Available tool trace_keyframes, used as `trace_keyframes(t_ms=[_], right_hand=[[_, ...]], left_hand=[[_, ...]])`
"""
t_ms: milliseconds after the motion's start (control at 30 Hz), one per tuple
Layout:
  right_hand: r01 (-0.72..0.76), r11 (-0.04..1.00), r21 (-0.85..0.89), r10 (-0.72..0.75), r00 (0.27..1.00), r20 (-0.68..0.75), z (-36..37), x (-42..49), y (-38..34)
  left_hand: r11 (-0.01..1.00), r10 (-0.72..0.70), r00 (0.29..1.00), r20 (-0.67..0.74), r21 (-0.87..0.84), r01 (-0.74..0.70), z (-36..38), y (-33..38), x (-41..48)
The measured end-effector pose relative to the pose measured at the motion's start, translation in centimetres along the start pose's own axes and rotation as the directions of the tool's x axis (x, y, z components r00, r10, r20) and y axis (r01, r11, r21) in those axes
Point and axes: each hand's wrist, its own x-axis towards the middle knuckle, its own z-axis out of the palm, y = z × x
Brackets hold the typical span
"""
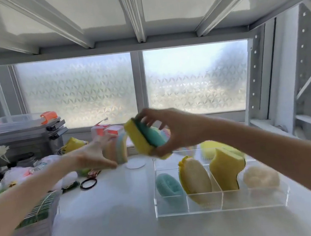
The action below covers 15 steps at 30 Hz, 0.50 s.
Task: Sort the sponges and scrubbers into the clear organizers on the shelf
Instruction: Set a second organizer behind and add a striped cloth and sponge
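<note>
Right hand (181, 130): we saw it clenched around a yellow sponge with a teal scrub face (145, 138), lifted clear of the shelf, just above the back left corner of the clear organizer (222, 205).
Left hand (94, 154): we found it grasping a stack of pastel sponges (120, 151) — thumb below, fingers at the far side — standing upright on the shelf surface (111, 210), just beside the held sponge.
Clear organizer: it sat on the shelf at our right, divided into compartments.
Front left compartment: a teal round scrubber (168, 185) leaned inside.
Middle compartment: a yellow-backed oval brush with pale bristles (195, 179) stood tilted.
Right compartments: a yellow contoured sponge (227, 169) stood upright, and a cream puffy scrubber (261, 177) lay beside it.
Behind the organizer: a yellow-green item showed under our right arm — too blurred to tell what.
Shelf, left side: a black hair tie (88, 183), a white round pad (135, 162), and a clutter of packets we could not make out.
Near left: a boxed item with green print (34, 222) lay tilted.
Far left: stacked grey cases (21, 139) under a clear lid with an orange latch.
</note>
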Motion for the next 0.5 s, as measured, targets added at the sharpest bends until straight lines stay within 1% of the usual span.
trace_keyframes(t_ms=[33, 67, 100, 167, 233, 300, 400, 433, 467, 500], right_hand=[[-0.073, 0.997, -0.02, 0.072, 0.996, -0.047, -1.6, -0.3, 1.5], [-0.168, 0.985, -0.025, 0.165, 0.981, -0.098, -3.5, -0.8, 3.5], [-0.273, 0.961, -0.048, 0.264, 0.955, -0.138, -5.1, -1.5, 5.4], [-0.447, 0.887, -0.113, 0.432, 0.892, -0.138, -6.5, -2.9, 8.9], [-0.543, 0.829, -0.135, 0.532, 0.839, -0.111, -6.0, -4.0, 12.0], [-0.602, 0.784, -0.152, 0.605, 0.796, -0.03, -4.8, -5.1, 14.3], [-0.636, 0.748, -0.187, 0.662, 0.734, 0.154, -2.7, -5.9, 15.4], [-0.63, 0.75, -0.203, 0.661, 0.728, 0.181, -2.5, -6.0, 15.5], [-0.62, 0.757, -0.209, 0.652, 0.737, 0.175, -2.6, -6.3, 15.4], [-0.602, 0.768, -0.218, 0.635, 0.761, 0.134, -3.0, -6.6, 15.0]], left_hand=[[0.996, 0.012, 0.997, -0.071, -0.082, -0.017, -1.3, 1.6, 0.5], [0.982, 0.061, 0.992, -0.107, -0.171, -0.079, -2.9, 3.8, 1.1], [0.969, 0.081, 0.989, -0.123, -0.224, -0.108, -3.7, 5.9, 1.8], [0.954, 0.115, 0.989, -0.088, -0.267, -0.135, -3.9, 9.7, 3.3], [0.953, 0.176, 0.984, -0.012, -0.247, -0.174, -2.2, 12.4, 5.4], [0.962, 0.19, 0.98, 0.057, -0.208, -0.175, 0.3, 14.3, 7.4], [0.986, 0.145, 0.975, 0.171, -0.106, -0.128, 3.5, 14.3, 9.3], [0.992, 0.125, 0.97, 0.208, -0.057, -0.115, 3.9, 13.9, 9.4], [0.993, 0.121, 0.965, 0.234, -0.024, -0.118, 4.1, 13.9, 9.1], [0.992, 0.121, 0.959, 0.258, -0.012, -0.122, 3.9, 13.7, 8.7]])
